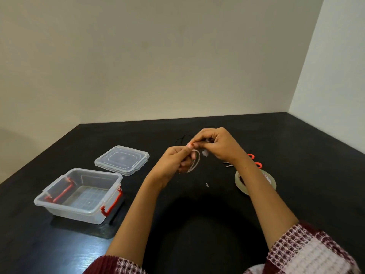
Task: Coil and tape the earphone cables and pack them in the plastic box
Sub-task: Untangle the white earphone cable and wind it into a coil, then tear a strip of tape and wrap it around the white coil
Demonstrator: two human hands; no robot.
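Sleeves point(308, 252) nearest, patterned. Head view: left hand point(173, 161) and right hand point(219, 145) meet above the bench point(197, 214), both grips pinched on a pale earphone cable point(195, 162) coil. Judgement: hold loops flat, wrap tape snug at one spot. Plastic box point(79, 194) sits open at left, lid point(122, 160) beside it. Tape roll point(254, 180) and scissors point(254, 161) lie right; bench between is bare.
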